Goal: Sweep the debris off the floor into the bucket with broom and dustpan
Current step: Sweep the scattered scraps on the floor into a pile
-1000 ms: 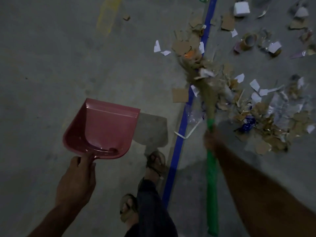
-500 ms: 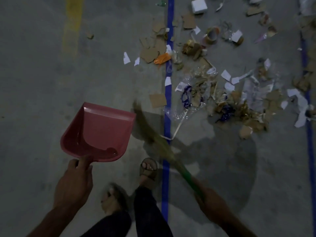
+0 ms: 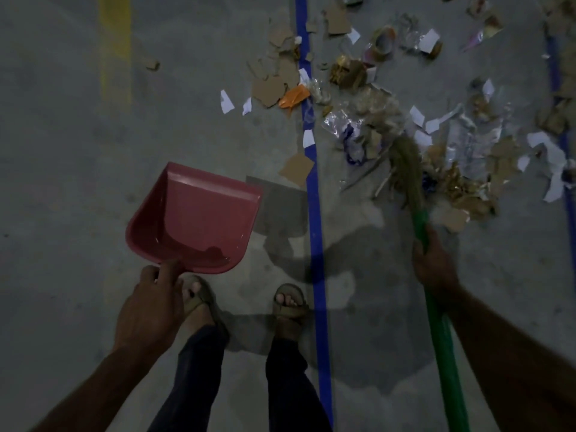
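My left hand (image 3: pixel 149 310) grips the handle of a pink dustpan (image 3: pixel 196 219), held empty above the grey floor with its mouth facing away from me. My right hand (image 3: pixel 434 263) is closed around the green handle of a broom (image 3: pixel 442 335). Its straw head (image 3: pixel 405 163) rests in a heap of debris (image 3: pixel 461 157) at the right: torn cardboard, white paper scraps, clear plastic. More cardboard and an orange scrap (image 3: pixel 294 96) lie further off, near the blue line. No bucket is in view.
A blue floor line (image 3: pixel 316 232) runs away from me between the dustpan and the debris. A second blue line (image 3: pixel 568 194) is at the right edge, a faded yellow stripe (image 3: pixel 115 48) at the far left. My sandalled feet (image 3: pixel 290 302) stand just behind the dustpan.
The broom swung back toward my feet half a second ago, and its head is now out in the debris pile again. The dustpan has stayed in my left hand.
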The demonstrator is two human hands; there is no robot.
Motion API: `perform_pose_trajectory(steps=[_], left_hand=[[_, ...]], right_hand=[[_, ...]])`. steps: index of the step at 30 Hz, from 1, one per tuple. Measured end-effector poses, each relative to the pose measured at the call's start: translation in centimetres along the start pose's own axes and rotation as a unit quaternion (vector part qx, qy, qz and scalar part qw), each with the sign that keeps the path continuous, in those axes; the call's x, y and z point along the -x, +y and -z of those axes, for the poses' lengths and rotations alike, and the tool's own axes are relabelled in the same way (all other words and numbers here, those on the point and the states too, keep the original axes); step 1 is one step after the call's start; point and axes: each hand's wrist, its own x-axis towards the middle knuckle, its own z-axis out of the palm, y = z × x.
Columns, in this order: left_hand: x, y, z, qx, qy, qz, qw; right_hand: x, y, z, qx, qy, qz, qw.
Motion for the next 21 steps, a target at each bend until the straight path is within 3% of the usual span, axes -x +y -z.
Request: perform_pose_trajectory(steps=[5, 8, 11, 17, 19, 21], left_hand=[[-0.6, -2.9, 3.9, 0.006, 0.013, 0.016, 1.000], [-0.8, -5.1, 6.7, 0.016, 0.021, 0.025, 0.999], [-1.1, -7.1, 8.8, 0.003, 0.023, 0.025, 0.999], [-2.9, -9.2, 9.9, -0.011, 0.021, 0.017, 1.000], [-4.0, -9.6, 9.6, -0.017, 0.013, 0.014, 1.000], [-5.1, -9.8, 9.2, -0.018, 0.009, 0.015, 1.000]], right_hand=[[10.2, -2.2, 0.1, -0.034, 0.048, 0.025, 0.998], [15.0, -4.6, -0.7, -0.032, 0.037, 0.026, 0.998], [17.2, -6.5, -3.5, -0.002, 0.013, 0.091, 0.996], [13.2, -9.6, -12.2, 0.129, -0.163, 0.119, 0.971], [10.0, -9.5, -14.1, 0.122, -0.204, 0.089, 0.967], [6.6, -9.9, -14.3, 0.083, -0.195, 0.036, 0.977]])
